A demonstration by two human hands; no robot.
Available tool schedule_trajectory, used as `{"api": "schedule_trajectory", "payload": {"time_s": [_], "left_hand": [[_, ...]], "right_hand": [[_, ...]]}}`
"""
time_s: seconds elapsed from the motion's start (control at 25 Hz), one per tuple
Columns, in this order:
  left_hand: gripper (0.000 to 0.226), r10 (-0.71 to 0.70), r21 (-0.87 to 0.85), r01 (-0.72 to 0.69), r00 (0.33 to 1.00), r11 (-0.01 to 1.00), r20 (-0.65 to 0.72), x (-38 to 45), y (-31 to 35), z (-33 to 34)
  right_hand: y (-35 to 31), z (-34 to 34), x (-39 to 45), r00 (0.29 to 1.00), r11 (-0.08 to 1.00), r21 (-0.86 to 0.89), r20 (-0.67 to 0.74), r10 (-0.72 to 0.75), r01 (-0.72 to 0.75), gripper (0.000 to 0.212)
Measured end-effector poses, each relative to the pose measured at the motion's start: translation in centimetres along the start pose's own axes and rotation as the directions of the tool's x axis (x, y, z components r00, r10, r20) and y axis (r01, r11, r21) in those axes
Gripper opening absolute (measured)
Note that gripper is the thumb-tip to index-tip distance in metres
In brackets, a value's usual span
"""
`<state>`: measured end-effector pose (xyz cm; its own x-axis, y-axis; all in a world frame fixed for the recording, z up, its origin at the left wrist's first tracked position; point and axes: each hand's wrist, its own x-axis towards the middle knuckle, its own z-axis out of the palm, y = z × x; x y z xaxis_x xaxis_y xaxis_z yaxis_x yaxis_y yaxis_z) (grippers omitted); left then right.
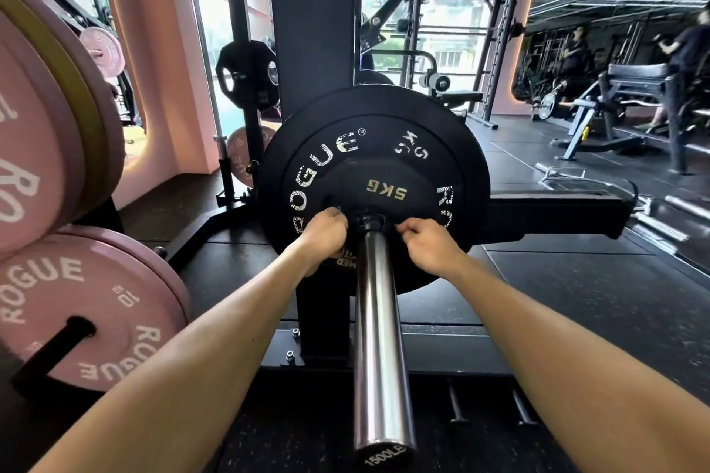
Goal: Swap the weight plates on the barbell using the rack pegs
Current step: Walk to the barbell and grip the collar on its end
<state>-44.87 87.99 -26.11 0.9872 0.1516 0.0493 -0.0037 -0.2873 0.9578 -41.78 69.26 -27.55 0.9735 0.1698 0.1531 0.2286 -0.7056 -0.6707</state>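
The chrome barbell sleeve points straight at me. It carries a big black ROGUE bumper plate and, in front of that, a small black 5 kg plate. A black collar sits on the sleeve against the small plate. My left hand is curled on the small plate just left of the collar. My right hand is curled on it just right of the collar. Both hands hide the plate's lower part, and I cannot tell how firmly they grip.
Pink ROGUE plates hang on rack pegs at my left, a 10 kg one low and bigger ones above. The black rack upright stands behind the barbell. A black plate tree is further back. A wall mirror and a bench are at right.
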Motion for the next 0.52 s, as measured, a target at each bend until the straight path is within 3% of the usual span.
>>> {"api": "schedule_trajectory", "payload": {"time_s": [0.32,0.44,0.52], "left_hand": [[0.038,0.093,0.114,-0.099,0.994,0.989,0.054,0.2,1.1,-0.2],[0.031,0.075,-0.032,-0.075,0.997,0.997,0.016,0.2,0.7,-0.5],[0.017,-0.008,-0.012,0.007,0.999,1.0,-0.033,0.4,0.2,-0.5]], "right_hand": [[0.8,1.0,-0.2,0.998,0.998,-0.054,0.061,0.026,-0.023,0.031],[0.9,0.2,-0.2,0.998,0.999,-0.05,0.054,0.018,-0.016,0.027],[0.5,-0.5,0.1,1.0,1.0,-0.005,0.009,0.024,-0.024,0.028]]}}
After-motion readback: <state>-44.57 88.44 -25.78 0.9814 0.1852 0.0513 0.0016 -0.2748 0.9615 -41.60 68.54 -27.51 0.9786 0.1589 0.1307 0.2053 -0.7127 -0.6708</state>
